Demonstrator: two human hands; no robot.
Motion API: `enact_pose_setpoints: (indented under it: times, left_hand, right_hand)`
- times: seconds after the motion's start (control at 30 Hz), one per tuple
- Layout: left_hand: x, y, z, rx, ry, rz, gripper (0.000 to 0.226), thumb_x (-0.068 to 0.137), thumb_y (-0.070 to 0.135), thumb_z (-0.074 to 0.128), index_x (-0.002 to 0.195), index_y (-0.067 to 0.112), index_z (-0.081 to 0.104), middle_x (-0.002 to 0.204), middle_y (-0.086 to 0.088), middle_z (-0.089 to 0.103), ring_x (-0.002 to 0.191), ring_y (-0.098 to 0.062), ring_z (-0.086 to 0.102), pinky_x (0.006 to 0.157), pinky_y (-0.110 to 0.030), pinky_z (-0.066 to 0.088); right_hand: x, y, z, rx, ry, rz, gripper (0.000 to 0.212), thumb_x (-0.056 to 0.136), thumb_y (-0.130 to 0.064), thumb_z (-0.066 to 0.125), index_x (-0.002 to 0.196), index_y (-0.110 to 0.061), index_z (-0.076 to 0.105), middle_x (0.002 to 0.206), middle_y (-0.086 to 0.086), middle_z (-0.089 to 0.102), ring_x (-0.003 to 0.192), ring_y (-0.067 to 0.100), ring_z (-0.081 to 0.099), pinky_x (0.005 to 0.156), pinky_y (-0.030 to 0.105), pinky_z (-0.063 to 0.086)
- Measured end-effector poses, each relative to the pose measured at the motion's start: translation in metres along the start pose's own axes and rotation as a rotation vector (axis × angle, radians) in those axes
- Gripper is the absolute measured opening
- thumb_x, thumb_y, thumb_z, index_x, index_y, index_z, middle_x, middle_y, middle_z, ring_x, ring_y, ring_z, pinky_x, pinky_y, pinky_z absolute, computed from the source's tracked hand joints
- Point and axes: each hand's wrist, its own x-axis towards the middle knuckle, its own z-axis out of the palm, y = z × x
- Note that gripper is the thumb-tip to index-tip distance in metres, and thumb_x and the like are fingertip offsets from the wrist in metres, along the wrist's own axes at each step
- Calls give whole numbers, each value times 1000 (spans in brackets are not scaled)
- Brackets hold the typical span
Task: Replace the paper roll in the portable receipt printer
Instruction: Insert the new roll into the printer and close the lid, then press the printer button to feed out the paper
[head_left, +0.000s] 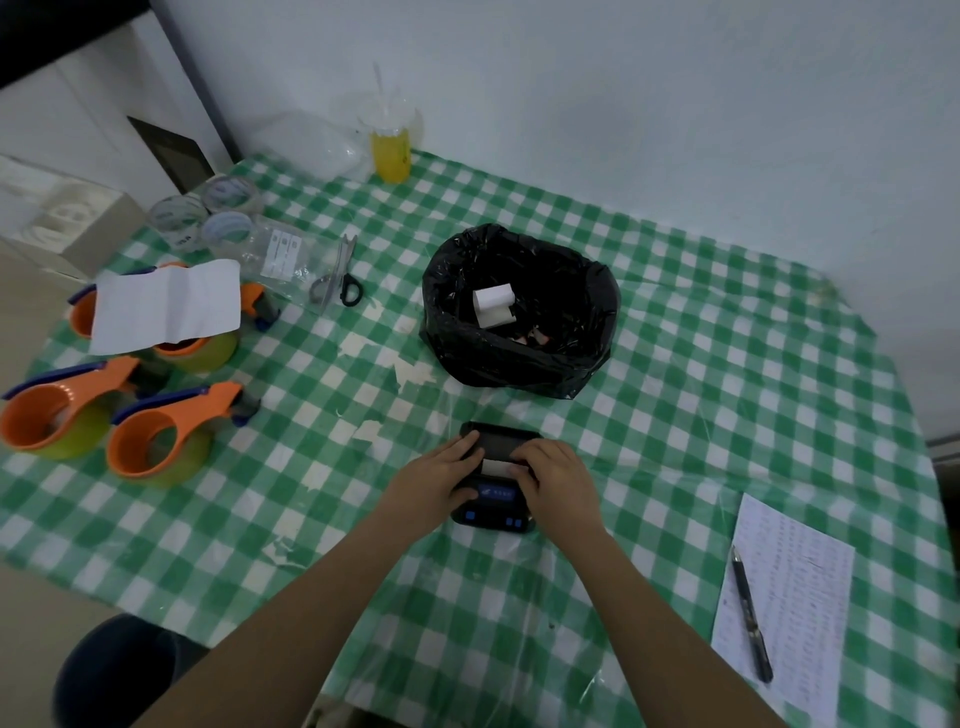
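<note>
Printer: the little black receipt printer (493, 493) sat flat on the worktop (675, 364), near the front edge, right in front of the person. Blue label and blue buttons faced up on the near half.
Lid: looked open, tipped away toward the bin bag, though the angle made that hard to call.
Paper roll: a strip of white paper roll (494, 466) showed in the slot between the two hands, so it was sitting in the printer.
Left hand: left hand (441, 480) lay on the printer's left side, fingers spread and curled over the edge, not pinching anything as far as I could see.
Right hand: right hand (558, 480) was on the right side, fingers bent and pressed down at the end of the white roll. Couldn't tell if it really gripped the paper or just rested on it.
Bin bag: black bin bag (519, 312) stood behind the printer, well apart, with a white roll (493, 305) lying inside.
Tape guns: three orange tape dispensers (156, 441) sat far left, a white sheet (166, 304) draped over the back one.
Scissors: scissors (340, 275) lay left of the bag.
Drink: a cup of yellow drink (390, 148) stood by the wall.
Notes: a printed page (789, 597) with a pen (750, 613) on it lay at the right.
</note>
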Motion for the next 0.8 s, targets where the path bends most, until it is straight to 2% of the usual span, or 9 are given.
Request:
enact_pose_setpoints:
  times: [0.1, 0.23, 0.3, 0.4, 0.5, 0.6, 0.8]
  left_hand:
    - [1, -1, 1, 32, 1, 10, 58, 92, 29, 50, 144, 18, 27, 158, 3, 12, 144, -15, 20, 116, -31, 29]
    - [2, -1, -1, 77, -19, 22, 58, 93, 30, 47, 145, 16, 24, 159, 1, 10, 145, -16, 18, 117, -29, 24]
    - [2, 0, -4, 99, -31, 37, 58, 93, 30, 47, 144, 14, 24, 158, -2, 12, 145, -19, 19, 117, -31, 23]
    - [2, 1, -8, 141, -52, 53, 57, 94, 31, 46, 144, 13, 26, 158, -5, 13, 144, -21, 21, 117, -35, 23]
    - [2, 0, -11, 218, -91, 53, 57, 95, 34, 41, 145, 14, 21, 159, -4, 9, 145, -19, 18, 118, -36, 20]
    - [2, 2, -12, 264, -115, 46, 56, 96, 35, 37, 146, 15, 19, 159, -3, 6, 146, -18, 15, 119, -37, 16]
    - [1, 3, -17, 250, -176, 19, 55, 96, 37, 37, 146, 19, 21, 160, 0, 3, 146, -16, 13, 120, -40, 18]
  right_hand:
    - [-7, 7, -2, 34, -18, -42, 28, 81, -20, 67, 106, -7, 66, 105, 8, 69, 96, 23, 62, 87, 26, 49]
    - [-16, 13, -8, -5, -101, -116, 38, 74, -6, 55, 110, 0, 66, 115, 15, 66, 105, 32, 62, 95, 37, 48]
    - [-9, 12, -10, -6, -127, -118, 40, 68, 3, 53, 105, 3, 66, 111, 18, 67, 101, 36, 63, 92, 40, 50]
    - [3, 12, -14, -86, -201, -177, 37, 64, 10, 58, 99, 2, 68, 102, 17, 67, 92, 37, 63, 80, 44, 57]
    - [7, 16, -18, -164, -298, -221, 40, 73, 4, 57, 112, -2, 62, 113, 14, 62, 104, 34, 57, 88, 45, 53]
    - [6, 12, -20, -190, -385, -184, 45, 80, -1, 53, 124, -4, 53, 126, 12, 53, 117, 32, 46, 97, 44, 46]
    - [6, 2, -20, -254, -425, -127, 42, 80, -2, 51, 121, -6, 53, 127, 10, 48, 118, 29, 42, 97, 40, 43]
